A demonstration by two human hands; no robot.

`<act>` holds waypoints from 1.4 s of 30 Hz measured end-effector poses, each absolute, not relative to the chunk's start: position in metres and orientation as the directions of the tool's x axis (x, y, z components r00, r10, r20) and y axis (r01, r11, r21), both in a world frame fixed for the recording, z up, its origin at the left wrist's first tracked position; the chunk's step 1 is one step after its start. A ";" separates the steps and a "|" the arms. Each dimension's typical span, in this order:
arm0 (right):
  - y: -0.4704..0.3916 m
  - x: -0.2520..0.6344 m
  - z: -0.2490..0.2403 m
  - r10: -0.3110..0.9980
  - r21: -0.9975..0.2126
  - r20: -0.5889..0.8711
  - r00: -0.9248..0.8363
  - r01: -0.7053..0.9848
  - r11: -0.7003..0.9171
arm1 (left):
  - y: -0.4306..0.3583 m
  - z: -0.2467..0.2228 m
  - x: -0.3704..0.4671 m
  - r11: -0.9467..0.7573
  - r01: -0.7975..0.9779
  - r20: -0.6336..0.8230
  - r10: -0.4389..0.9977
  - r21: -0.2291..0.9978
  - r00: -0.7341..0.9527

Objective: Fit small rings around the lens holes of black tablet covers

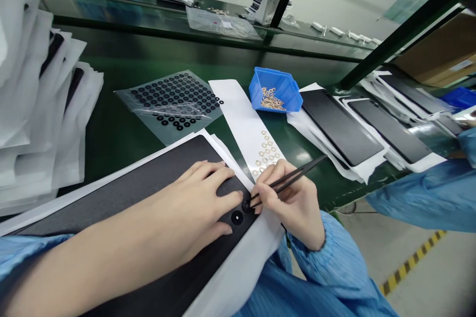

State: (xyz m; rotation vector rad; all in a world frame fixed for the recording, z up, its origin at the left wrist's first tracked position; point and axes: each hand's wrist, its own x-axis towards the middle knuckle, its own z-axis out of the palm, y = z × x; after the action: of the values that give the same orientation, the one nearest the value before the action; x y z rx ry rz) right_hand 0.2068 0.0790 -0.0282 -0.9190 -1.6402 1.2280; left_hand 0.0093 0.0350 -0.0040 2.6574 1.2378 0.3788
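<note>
A flat black panel [156, 184] lies on white sheets in front of me. My left hand [203, 198] rests on it with fingers spread, the index fingertip close to a black ring [246, 206] near the panel's corner. Another black ring [237, 217] with a bright centre sits beside it. Black tweezers [297, 173] are pinched in my right hand [288, 198]. Their tips reach the ring by my left index finger; whether they grip it, I cannot tell. Past my right hand, a white strip [238, 119] carries several small gold-coloured rings [267, 151].
Behind the strip stands a blue bin [277, 84] of small metal parts. A clear sheet of black rings [178, 96] lies to its left. Wrapped panels pile high at left [40, 109]; more black panels [342, 129] lie right. A co-worker's blue sleeve [427, 193] shows at right.
</note>
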 end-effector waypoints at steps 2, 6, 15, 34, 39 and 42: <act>0.081 0.210 -0.025 0.903 -0.971 0.213 -0.373 0.020 0.238 | 0.035 -0.004 0.010 -0.638 0.722 0.160 0.769 0.269 0.619; 0.084 0.217 -0.018 0.870 -0.951 0.251 -0.424 0.058 0.302 | 0.036 -0.004 0.010 -0.640 0.721 0.140 0.765 0.265 0.628; 0.081 0.218 -0.022 0.831 -0.898 0.345 -0.436 0.104 0.428 | 0.036 -0.005 0.009 -0.648 0.719 0.171 0.761 0.250 0.626; 0.064 0.201 -0.031 0.887 -0.846 0.410 -0.213 0.274 0.457 | 0.034 -0.004 0.009 -0.650 0.721 0.173 0.759 0.239 0.627; 0.066 0.201 -0.029 0.881 -0.835 0.403 -0.246 0.295 0.464 | 0.035 -0.005 0.009 -0.652 0.717 0.170 0.758 0.247 0.630; 0.067 0.202 -0.030 0.881 -0.837 0.392 -0.263 0.295 0.461 | 0.035 -0.006 0.009 -0.658 0.712 0.186 0.753 0.243 0.632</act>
State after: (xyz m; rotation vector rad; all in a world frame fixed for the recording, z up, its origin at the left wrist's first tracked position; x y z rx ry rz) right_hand 0.2017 0.0670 -0.0300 -1.0014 -1.7925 0.8020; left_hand 0.0093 0.0347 -0.0055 2.7033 1.2215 0.4094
